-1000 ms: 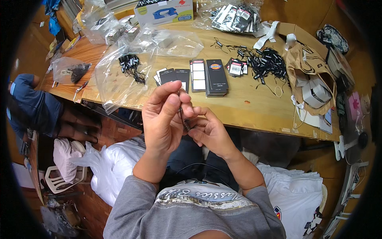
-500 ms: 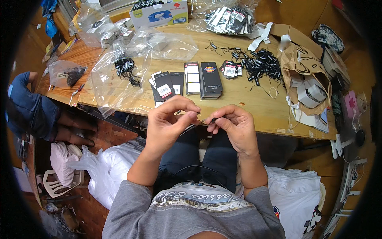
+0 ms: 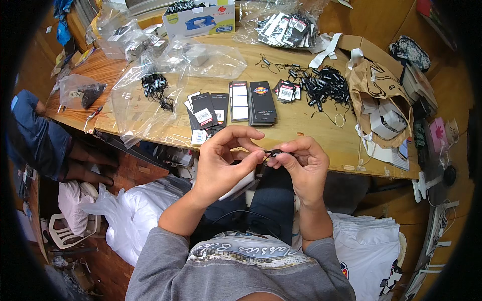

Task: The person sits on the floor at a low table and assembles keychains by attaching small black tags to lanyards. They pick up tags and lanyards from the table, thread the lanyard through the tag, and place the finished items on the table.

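Head view: I see my left hand (image 3: pixel 221 163) and right hand (image 3: pixel 301 165) meeting just below the wooden table edge (image 3: pixel 321 150), fingertips of both pinched shut on a small black plastic fastener with a thin cord (image 3: pixel 275 152). My judgement: this piece is mid-assembly. A stack of black rectangular card tags (image 3: pixel 262 103) lies on the table, and a heap of loose black corded fasteners (image 3: pixel 324 85) beside it looks still unprocessed.

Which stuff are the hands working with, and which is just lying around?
In use: left hand and right hand pinching a small black fastener; black hang tags; pile of black string fasteners.

Lying about: brown paper bag; clear plastic bag; cardboard box.
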Available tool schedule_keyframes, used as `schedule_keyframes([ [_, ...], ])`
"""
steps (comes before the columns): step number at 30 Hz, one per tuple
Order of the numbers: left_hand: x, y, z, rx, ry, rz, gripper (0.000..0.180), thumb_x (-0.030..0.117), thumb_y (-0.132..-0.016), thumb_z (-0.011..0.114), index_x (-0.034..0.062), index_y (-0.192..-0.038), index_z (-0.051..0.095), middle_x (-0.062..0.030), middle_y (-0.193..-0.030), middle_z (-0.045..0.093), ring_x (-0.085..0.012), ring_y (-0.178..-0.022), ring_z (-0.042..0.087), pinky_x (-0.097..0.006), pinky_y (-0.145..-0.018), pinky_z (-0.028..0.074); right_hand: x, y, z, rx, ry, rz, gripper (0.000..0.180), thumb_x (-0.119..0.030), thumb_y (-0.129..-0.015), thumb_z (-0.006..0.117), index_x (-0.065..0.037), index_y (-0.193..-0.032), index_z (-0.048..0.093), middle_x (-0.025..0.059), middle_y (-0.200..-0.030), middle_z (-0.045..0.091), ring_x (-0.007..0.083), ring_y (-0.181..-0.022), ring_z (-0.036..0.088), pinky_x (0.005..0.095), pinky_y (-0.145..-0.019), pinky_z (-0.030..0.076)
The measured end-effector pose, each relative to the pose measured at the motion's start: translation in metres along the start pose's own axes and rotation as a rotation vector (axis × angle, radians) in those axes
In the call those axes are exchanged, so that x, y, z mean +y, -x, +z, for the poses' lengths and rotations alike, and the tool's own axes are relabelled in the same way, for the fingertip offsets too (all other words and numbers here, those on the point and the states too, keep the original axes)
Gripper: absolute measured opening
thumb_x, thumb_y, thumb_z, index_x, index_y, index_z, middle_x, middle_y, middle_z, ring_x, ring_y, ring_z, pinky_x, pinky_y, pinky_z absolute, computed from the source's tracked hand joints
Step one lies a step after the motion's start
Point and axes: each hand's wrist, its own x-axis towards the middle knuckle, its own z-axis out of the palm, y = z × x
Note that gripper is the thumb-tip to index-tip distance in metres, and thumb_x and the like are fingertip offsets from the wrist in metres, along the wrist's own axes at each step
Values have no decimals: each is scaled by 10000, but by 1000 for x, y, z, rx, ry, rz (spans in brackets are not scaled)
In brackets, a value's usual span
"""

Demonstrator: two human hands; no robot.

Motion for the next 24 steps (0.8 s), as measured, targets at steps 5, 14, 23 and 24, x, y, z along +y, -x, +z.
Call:
schedule_keyframes([
  [5, 4, 1, 2, -49, -78, -34, 248, -30, -707, 594, -42, -938, 507, -55, -856, 536, -73, -745, 545, -171, -640, 482, 3, -1, 1, 19, 16, -32, 100, 5, -755, 571, 25, -835, 515, 82, -729, 582, 108, -667, 573, 192, -596, 459],
  [14, 3, -4, 2, -16, 60, -81, 223, -15, -709, 596, -32, -904, 488, -40, -764, 543, -75, -706, 556, -172, -591, 481, 4, -1, -3, -1, -37, -11, 92, -6, -764, 563, 20, -834, 510, 86, -721, 581, 121, -650, 579, 199, -574, 457],
  [23, -3, -4, 3, 4, -32, -45, 239, -14, -705, 601, -15, -913, 483, -32, -764, 545, -71, -722, 550, -170, -588, 474, 5, -1, -3, 5, 12, -27, 104, 11, -755, 568, 24, -840, 511, 83, -725, 582, 114, -646, 576, 199, -589, 464],
  [24, -2, -5, 2, -46, -21, -66, 250, -17, -704, 602, -13, -922, 481, -32, -766, 546, -72, -728, 549, -171, -598, 471, 4, -1, -4, -9, 20, -23, 105, 17, -754, 566, 24, -843, 512, 83, -727, 582, 113, -649, 575, 199, -593, 465],
])
